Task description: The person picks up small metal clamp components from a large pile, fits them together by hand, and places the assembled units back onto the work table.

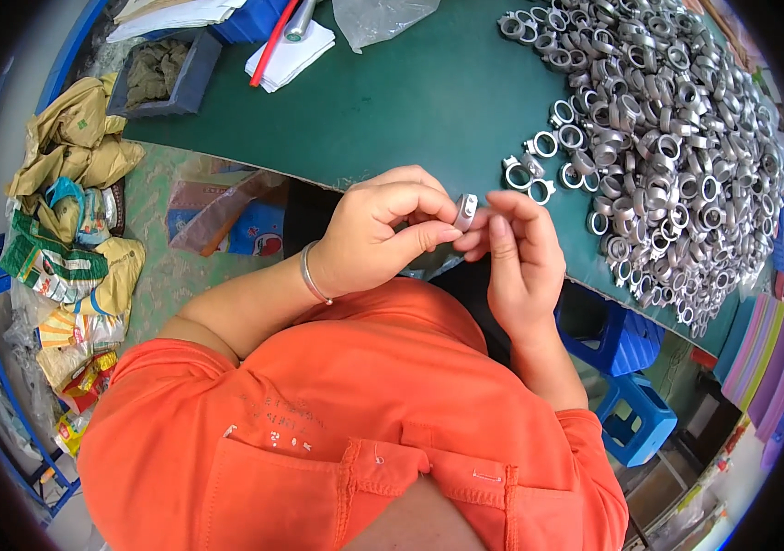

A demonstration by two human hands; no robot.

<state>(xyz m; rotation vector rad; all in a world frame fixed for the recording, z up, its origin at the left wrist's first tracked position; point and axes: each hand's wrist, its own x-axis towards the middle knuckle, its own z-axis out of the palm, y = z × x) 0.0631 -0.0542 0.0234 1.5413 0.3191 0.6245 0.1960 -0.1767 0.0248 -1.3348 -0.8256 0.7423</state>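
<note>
My left hand (375,227) pinches a small grey metal ring clamp (466,212) between thumb and fingers, just off the table's near edge. The clamp stands on edge, with a lug bearing small holes turned up. To its right is my right hand (525,262), loosely curled, its thumb raised apart from the clamp. Its lower fingertips come close to the clamp; whether they touch it I cannot tell. Several loose ring clamps (541,143) lie on the green table (392,101) beyond my right hand, beside a large pile of ring clamps (676,138).
At the back left stand a grey bin (191,83) with a crumpled cloth, a red rod (272,46) and white papers (293,60). A clear plastic bag (378,20) lies at the far edge. Crumpled sacks (79,211) fill the left side. A blue stool (635,418) is below right.
</note>
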